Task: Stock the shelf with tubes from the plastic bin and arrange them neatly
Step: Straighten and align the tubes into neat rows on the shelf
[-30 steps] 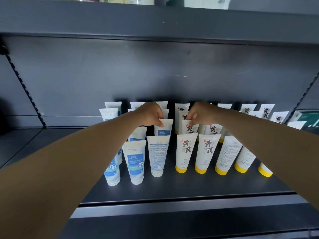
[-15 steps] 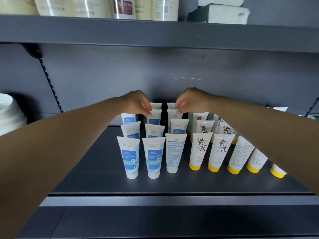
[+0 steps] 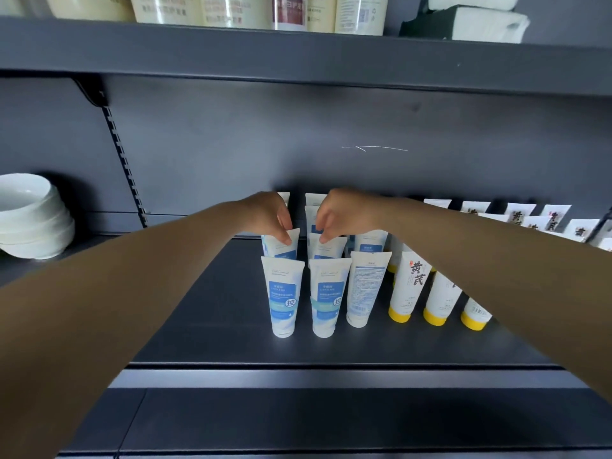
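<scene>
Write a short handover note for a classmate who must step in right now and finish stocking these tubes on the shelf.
Left hand: pinching the top of a second-row blue-label tube in the left column.
Right hand: pinching the top of the second-row blue-label tube beside it.
Shelf: blue-label tubes stand cap-down in three columns, yellow-cap tubes in rows to their right.
Done: both groups are up and mostly lined up.
Left: square the two pinched tubes; the front third blue-label tube shows its back. The plastic bin is out of view, so remaining stock is unknown.
</scene>
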`<state>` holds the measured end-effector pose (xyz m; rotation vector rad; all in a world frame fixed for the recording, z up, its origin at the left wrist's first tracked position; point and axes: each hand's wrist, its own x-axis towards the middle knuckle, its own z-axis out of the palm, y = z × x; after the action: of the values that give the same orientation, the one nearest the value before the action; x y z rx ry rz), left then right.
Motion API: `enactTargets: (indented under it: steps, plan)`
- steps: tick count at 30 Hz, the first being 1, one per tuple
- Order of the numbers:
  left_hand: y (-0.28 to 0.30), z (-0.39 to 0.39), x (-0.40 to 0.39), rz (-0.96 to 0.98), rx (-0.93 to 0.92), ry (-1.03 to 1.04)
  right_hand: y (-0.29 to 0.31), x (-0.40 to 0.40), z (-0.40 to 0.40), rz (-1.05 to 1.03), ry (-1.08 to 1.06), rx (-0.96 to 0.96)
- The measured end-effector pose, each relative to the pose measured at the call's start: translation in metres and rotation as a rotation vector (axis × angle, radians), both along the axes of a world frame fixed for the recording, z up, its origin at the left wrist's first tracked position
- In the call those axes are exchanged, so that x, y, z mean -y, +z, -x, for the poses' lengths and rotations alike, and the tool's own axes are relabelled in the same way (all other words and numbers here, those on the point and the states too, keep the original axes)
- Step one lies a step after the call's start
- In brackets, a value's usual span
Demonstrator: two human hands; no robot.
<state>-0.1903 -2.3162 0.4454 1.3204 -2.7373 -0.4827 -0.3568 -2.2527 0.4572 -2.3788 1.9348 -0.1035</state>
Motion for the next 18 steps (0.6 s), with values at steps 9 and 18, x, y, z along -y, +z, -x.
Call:
enactTargets:
  steps: [9, 18]
  plan:
    - [-0.010, -0.002, 0.012, 0.031, -0.007, 0.031, -0.008, 0.004, 0.000, -0.038, -0.067, -0.006]
    - [-0.011, -0.005, 0.017, 0.070, -0.040, 0.050, -0.009, 0.012, -0.001, -0.025, -0.117, -0.014]
